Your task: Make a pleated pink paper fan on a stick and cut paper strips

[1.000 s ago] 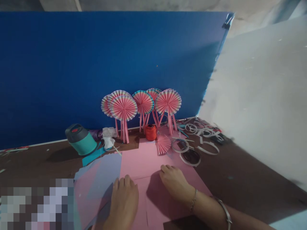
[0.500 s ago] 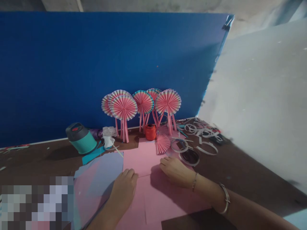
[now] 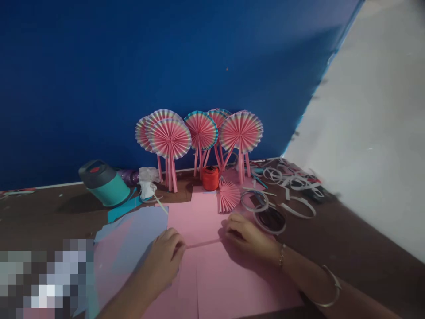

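Pink paper (image 3: 245,283) lies in front of me, with a narrow raised edge running across it between my two hands. My left hand (image 3: 164,254) is closed, thumb and fingers pinching the left end of that edge. At the right end, the bent fingers of my right hand (image 3: 244,232) are pinched on the same edge. Just beyond the right hand is a small pleated pink paper fan (image 3: 228,197). A red spool of thread (image 3: 210,178) stands behind it. The fingertips of both hands are partly hidden.
Several round pleated paper fans (image 3: 170,138) on pink sticks lean against the blue board (image 3: 99,66). A teal and black container (image 3: 104,184) lies tilted at left. Bluish paper (image 3: 139,239) lies left of the pink sheets. Paper rings (image 3: 300,207) and strips are scattered at right.
Both hands have gone from resting on the pink paper to pinching its edge, which now stands up slightly. They have moved a little apart. The view has shifted closer and downward.
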Tool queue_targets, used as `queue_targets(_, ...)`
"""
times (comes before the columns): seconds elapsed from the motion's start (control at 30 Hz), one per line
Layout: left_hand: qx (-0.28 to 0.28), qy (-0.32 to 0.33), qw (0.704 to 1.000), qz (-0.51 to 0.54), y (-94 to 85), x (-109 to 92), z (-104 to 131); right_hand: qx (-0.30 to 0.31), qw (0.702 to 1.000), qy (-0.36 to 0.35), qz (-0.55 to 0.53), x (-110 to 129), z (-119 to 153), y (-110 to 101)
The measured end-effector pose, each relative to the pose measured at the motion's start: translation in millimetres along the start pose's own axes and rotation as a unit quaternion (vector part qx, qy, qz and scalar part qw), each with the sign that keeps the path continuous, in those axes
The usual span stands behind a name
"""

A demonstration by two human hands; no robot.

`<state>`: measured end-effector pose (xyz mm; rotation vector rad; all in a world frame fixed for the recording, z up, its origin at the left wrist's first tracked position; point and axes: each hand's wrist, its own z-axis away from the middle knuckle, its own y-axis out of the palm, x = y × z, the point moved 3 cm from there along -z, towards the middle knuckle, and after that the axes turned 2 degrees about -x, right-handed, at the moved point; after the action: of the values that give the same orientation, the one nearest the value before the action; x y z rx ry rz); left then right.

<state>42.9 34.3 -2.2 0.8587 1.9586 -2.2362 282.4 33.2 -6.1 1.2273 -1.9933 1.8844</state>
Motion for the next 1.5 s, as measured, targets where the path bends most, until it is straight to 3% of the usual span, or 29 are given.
queue_targets(0.33,0.001,-0.040,0.998,-0.050,-0.1,6.9,-1.3,-0.047,0.997,0.039,0.038,4.8,-2.1,1.5)
queue_targets(0.63,0.001,-0.048,0.993,-0.109,0.7,3.1,-1.8,-0.013,0.995,-0.002,0.103,-3.1,-0.9,5.8)
queue_targets(0.8,0.008,-0.040,0.986,-0.160,-1.3,-0.8,1.5,-0.008,0.989,-0.012,0.144,3.2,0.3,4.5)
queue_targets(0.9,0.004,0.001,0.983,-0.182,0.0,-6.8,4.5,-0.007,0.983,-0.019,0.185,6.8,1.3,2.8)
queue_targets(1.0,0.036,0.072,0.979,-0.187,5.6,-16.1,7.9,-0.020,0.967,-0.061,0.245,9.9,2.8,2.7)
queue_targets(1.1,0.083,0.102,0.971,-0.200,12.7,-22.7,11.2,-0.017,0.950,-0.128,0.284,12.1,5.2,6.3)
queue_targets(1.5,0.098,0.078,0.961,-0.248,9.4,-31.9,10.7,0.000,0.931,-0.188,0.312,27.4,8.4,10.5)
